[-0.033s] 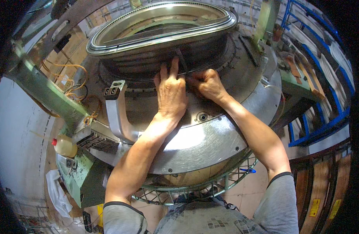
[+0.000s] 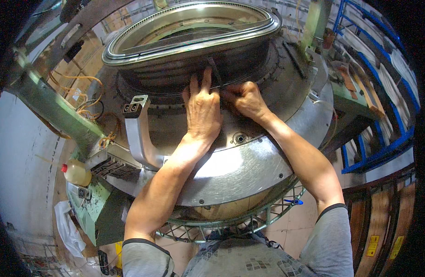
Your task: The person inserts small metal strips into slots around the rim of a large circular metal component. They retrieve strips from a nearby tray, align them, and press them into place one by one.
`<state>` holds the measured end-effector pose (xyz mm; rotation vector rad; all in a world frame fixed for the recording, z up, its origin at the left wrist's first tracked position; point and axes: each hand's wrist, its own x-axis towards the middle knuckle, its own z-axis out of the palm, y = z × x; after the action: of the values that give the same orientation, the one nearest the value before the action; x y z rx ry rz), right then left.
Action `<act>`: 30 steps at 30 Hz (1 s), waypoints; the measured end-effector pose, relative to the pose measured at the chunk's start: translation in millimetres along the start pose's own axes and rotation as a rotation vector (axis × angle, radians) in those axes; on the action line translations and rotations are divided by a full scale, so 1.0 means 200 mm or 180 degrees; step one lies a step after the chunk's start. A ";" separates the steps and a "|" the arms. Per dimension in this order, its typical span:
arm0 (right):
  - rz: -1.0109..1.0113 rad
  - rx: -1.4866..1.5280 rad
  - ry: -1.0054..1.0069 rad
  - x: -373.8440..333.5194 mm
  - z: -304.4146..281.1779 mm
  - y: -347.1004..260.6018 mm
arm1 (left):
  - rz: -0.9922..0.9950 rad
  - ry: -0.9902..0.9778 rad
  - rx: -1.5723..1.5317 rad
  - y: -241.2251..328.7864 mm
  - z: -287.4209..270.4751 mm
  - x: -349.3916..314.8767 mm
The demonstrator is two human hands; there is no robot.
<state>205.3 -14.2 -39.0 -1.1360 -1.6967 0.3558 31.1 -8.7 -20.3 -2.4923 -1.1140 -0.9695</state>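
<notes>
My left hand (image 2: 203, 110) reaches up to the dark cylinder wall (image 2: 152, 79) of a large round metal machine. Its fingers are stretched out, and the fingertips lie by a thin dark upright strip (image 2: 214, 72) on that wall. Just to the right, my right hand (image 2: 250, 101) is closed, thumb and fingers drawn together low against the wall. Whatever it pinches is hidden by the hand and the shadow. Above both hands runs the shiny grooved metal rim (image 2: 143, 57) of the cylinder. Below them spreads a brushed metal ring plate (image 2: 221, 171).
A metal bracket (image 2: 139, 134) stands up left of my left forearm. Green frame posts (image 2: 67, 108) rise at the left, with orange cables (image 2: 85, 111). A jug with a red cap (image 2: 77, 173) sits at lower left. Blue racks (image 2: 383, 152) stand at right.
</notes>
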 end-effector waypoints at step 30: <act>0.0209 -0.0245 -0.0038 0.00 0.00 0.01 | 0.0043 0.0024 -0.0190 0.00 -0.02 0.00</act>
<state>206.2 -13.6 -39.7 -1.2504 -1.6987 0.3412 29.7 -10.6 -17.3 -2.5372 -1.0801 -1.0222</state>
